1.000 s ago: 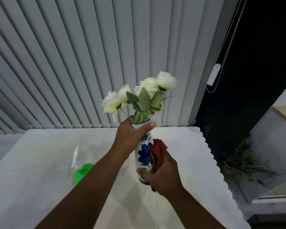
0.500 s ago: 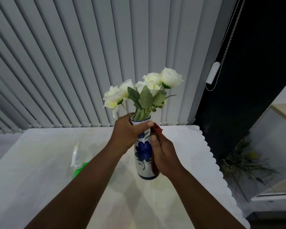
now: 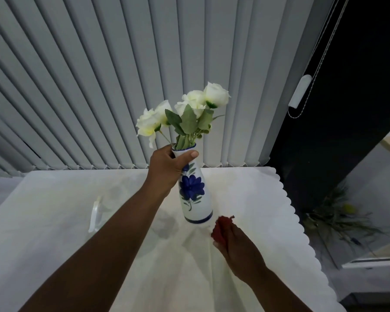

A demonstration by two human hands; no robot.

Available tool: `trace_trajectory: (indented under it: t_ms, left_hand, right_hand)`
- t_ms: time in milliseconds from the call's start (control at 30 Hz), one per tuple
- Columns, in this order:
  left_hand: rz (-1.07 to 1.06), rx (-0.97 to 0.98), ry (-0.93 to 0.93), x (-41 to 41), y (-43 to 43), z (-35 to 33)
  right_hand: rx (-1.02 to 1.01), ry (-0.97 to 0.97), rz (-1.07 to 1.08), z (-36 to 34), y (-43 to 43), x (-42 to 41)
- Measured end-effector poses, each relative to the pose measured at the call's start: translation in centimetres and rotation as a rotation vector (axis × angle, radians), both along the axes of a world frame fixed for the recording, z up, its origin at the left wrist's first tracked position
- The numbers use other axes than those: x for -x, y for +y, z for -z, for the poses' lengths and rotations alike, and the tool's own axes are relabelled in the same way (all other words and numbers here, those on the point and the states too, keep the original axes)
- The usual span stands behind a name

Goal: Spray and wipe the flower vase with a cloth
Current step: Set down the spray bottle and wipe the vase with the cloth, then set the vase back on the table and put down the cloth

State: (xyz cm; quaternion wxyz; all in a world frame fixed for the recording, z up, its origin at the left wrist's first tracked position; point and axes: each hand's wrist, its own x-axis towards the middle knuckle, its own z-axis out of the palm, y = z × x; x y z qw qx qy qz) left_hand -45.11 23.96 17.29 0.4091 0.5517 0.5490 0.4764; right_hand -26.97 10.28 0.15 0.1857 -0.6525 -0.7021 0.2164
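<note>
A white vase [image 3: 195, 199] painted with a blue flower stands on the table, holding white roses [image 3: 185, 109]. My left hand [image 3: 167, 170] is wrapped around the vase's neck, thumb across the front just under the rim. My right hand [image 3: 236, 246] is low and to the right of the vase base, apart from it, closed on a bunched red cloth [image 3: 221, 226]. The spray bottle [image 3: 95, 215] lies left of my left forearm; only its clear trigger head shows, the body hidden behind the arm.
The table wears a white cloth [image 3: 245, 194] with a scalloped edge on the right. Grey vertical blinds [image 3: 122, 75] hang right behind the table. A blind cord with a white pull [image 3: 300, 91] hangs at the right. A plant [image 3: 338, 219] sits on the floor beyond the table's right edge.
My right hand with the red cloth has come off the vase's side and dropped down to the right of its base. The left hand keeps its grip on the neck.
</note>
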Motion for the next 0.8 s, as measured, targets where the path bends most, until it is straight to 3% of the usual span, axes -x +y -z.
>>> trace_trajectory:
  t_ms: [200, 400, 633, 800]
  left_hand:
    - [0.054, 0.111, 0.052, -0.3, 3.0, 3.7]
    - [0.13, 0.212, 0.033, -0.7, 5.9, 8.5]
    - [0.238, 0.228, 0.048, -1.1, 8.9, 12.9]
    - [0.289, 0.246, 0.052, -1.0, 10.5, 14.7]
  right_hand:
    - [0.115, -0.372, 0.09, 7.9, -0.8, -2.6]
    - [0.2, -0.509, 0.074, 10.2, -2.0, -3.0]
    - [-0.004, -0.222, 0.16, 7.1, 4.8, -3.1]
    - [0.125, 0.177, 0.144, 3.5, 15.3, -1.6]
